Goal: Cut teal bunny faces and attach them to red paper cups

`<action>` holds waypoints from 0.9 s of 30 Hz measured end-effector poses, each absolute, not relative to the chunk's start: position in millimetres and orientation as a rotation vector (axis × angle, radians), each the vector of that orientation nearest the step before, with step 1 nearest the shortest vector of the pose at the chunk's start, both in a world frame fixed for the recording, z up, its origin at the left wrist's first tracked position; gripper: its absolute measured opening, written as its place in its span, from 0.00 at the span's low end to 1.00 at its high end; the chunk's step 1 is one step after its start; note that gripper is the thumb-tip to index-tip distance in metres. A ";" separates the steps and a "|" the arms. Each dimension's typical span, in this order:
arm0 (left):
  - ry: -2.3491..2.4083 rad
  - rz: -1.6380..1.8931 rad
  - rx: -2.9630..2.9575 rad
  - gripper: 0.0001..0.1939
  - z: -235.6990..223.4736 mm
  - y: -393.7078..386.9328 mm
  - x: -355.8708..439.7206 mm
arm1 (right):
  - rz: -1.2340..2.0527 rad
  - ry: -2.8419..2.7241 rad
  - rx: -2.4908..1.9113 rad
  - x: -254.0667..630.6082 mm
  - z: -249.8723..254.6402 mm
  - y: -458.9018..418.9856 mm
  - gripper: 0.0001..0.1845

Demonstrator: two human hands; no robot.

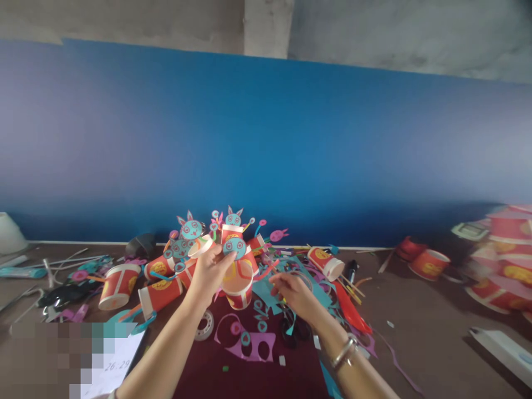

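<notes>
My left hand (209, 271) is closed on a paper cup (240, 291) that has red and yellow print and a white rim. The cup's open end tilts toward me. A round blue paper face (235, 248) with red eyes shows at my left fingertips, at the cup's far rim. An orange strip (268, 270) sticks out to the cup's right. To the right of the cup, my right hand (294, 293) hovers over blue paper scraps (266, 293), fingers loosely bent and apart, with nothing visible in them. A roll of tape (204, 326) lies below my left wrist.
Decorated cups (191, 229) with eared faces cluster behind my left hand. More cups (119, 285) lie to the left and right. Purple cut-out paper (251, 346) and black-handled scissors (291, 332) lie in front. A stack of cups (509, 266) stands far right, before a blue wall (266, 138).
</notes>
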State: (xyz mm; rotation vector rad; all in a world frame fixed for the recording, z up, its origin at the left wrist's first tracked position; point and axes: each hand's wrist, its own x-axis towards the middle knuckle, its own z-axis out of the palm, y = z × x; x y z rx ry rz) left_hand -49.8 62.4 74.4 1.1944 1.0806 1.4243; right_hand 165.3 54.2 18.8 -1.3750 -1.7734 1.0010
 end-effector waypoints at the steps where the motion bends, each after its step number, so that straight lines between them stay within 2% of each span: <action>1: 1.082 1.417 1.191 0.14 76.2 61.6 -50.7 | 0.945 -1.879 -1.402 164.1 18.4 51.5 0.14; 4: 1.080 1.352 1.228 0.13 79.0 59.0 -50.7 | 0.727 -2.200 -1.505 157.6 17.8 42.1 0.10; 6: 1.112 1.275 1.267 0.13 78.3 58.3 -49.2 | 0.619 -2.303 -1.590 154.2 17.1 38.8 0.11; 14: 1.068 0.972 1.428 0.10 60.5 54.3 -30.0 | 0.303 -2.159 -1.964 180.1 23.9 56.6 0.13; 18: 1.196 0.692 1.737 0.16 51.9 45.5 -27.4 | 0.274 -2.161 -1.936 182.6 22.7 55.9 0.08; 21: 1.215 0.535 1.914 0.20 52.7 41.7 -33.9 | 0.273 -2.176 -1.933 177.7 18.3 53.8 0.10; 27: 1.314 0.475 2.031 0.22 62.1 44.4 -44.8 | 0.305 -2.170 -1.944 182.1 14.9 58.5 0.09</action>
